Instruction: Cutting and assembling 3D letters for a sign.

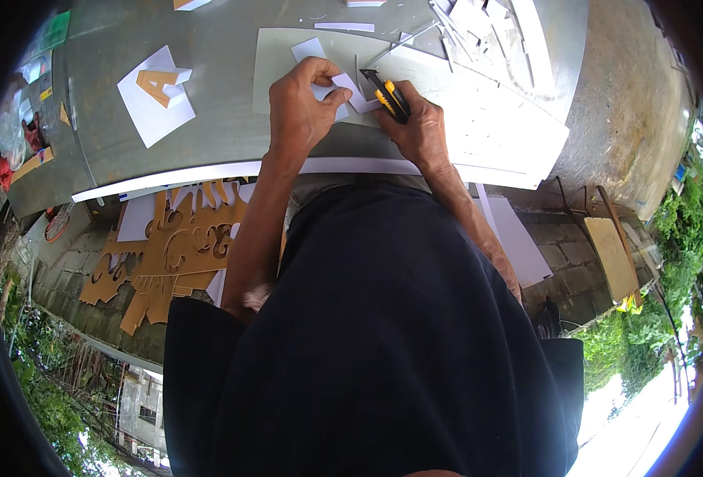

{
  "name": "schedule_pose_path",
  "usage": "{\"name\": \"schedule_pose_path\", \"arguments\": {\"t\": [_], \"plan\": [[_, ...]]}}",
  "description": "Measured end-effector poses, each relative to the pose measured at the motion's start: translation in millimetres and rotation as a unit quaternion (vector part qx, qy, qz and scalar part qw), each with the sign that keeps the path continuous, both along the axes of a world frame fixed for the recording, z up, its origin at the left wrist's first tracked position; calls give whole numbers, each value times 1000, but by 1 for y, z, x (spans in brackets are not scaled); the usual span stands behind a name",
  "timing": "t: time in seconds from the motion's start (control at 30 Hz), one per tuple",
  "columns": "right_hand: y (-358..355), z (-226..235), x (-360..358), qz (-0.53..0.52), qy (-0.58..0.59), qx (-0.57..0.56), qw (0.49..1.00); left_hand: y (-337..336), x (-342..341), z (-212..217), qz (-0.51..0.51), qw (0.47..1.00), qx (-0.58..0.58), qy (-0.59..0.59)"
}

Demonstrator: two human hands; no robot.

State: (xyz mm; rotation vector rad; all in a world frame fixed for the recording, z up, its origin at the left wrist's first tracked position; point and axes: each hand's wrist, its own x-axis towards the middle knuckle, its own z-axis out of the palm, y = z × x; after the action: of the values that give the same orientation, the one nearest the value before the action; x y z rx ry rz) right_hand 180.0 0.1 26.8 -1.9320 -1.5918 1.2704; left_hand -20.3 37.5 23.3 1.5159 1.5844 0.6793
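My left hand [308,103] pinches a small white piece of board [343,80] between thumb and fingers, above a pale sheet [274,71] on the table. More white pieces [308,50] lie under and beside that hand. My right hand [419,123] is wrapped round a black and yellow utility knife [394,102]. Its head points up and left, close to the held piece and apart from it as far as I can see. A thin metal rod [403,44] lies just beyond the knife.
White offcuts [479,28] pile up at the far right of the metal table [216,87]. On the left lies a white sheet [154,127] bearing a brown letter-shaped cutout [158,83]. A long white strip [184,176] runs along the near edge. Brown cut boards [184,246] rest below.
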Motion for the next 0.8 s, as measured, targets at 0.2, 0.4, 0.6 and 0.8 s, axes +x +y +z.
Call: {"name": "schedule_pose_path", "arguments": {"t": [0.2,0.4,0.6,0.8], "plan": [[8,33,18,-36,21,-37,998,-18,2,2,38,992,100,-62],[-15,57,17,-16,138,-200,970,-36,3,12,21,988,137,-68],[-22,47,9,-10,79,-190,978,-43,6,20,-2,987,152,-48],[-36,29,11,-7,111,-133,985,-44,9,21,-4,988,147,-39]]}}
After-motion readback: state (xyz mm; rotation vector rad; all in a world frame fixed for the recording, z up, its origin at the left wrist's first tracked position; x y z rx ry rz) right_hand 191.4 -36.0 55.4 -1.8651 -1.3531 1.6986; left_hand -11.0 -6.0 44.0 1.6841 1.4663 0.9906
